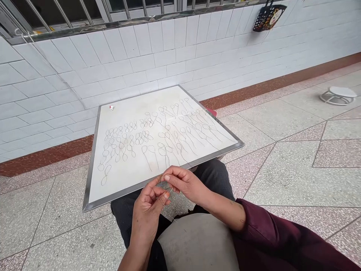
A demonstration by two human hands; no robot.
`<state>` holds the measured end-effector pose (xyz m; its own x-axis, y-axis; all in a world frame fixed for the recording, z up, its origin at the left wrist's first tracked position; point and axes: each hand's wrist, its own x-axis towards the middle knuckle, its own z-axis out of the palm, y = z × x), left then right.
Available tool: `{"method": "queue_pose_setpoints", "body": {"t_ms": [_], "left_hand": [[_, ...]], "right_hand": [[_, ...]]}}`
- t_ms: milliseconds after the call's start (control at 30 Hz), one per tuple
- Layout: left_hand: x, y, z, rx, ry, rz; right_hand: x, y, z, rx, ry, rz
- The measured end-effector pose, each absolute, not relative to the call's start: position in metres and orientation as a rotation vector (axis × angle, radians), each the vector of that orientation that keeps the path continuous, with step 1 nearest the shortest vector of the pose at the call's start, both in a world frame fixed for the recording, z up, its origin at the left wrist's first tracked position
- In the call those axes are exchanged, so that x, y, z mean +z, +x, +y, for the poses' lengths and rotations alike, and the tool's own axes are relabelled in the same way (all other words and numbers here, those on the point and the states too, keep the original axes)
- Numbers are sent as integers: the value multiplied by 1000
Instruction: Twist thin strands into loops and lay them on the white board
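White brick-pattern tiles cover the wall point(141, 64) behind the surface's far edge, above a reddish-brown skirting band point(56, 153). Higher up, barred windows point(73, 10) look dark. The tabletop point(132, 109) is white, rimmed in grey metal. Speckled floor point(276, 177) in pale and pinkish panels spreads past its right corner; a low white-topped stool point(342, 92) (ring-based) stands well apart from the right edge. Light falls evenly.
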<state>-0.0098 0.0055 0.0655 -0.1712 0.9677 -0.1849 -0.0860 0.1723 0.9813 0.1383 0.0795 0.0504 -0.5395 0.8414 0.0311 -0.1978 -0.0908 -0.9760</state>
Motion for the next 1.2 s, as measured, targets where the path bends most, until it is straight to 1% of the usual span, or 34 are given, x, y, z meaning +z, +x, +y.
{"method": "queue_pose_setpoints", "body": {"t_ms": [567, 633, 767, 833, 1200], "left_hand": [[71, -11, 6, 1259, 919, 1378], [71, -11, 7, 1269, 892, 1386], [72, -10, 7, 1273, 826, 1360], [72, -9, 7, 1273, 815, 1344], [71, -7, 6, 1251, 834, 1360]], "right_hand": [[52, 130, 76, 1490, -759, -1460], [51, 129, 76, 1383, -783, -1504], [50, 130, 76, 1024, -831, -1657], [49, 131, 75, 918, -864, -1717], [46, 129, 74, 705, -905, -1851]]}}
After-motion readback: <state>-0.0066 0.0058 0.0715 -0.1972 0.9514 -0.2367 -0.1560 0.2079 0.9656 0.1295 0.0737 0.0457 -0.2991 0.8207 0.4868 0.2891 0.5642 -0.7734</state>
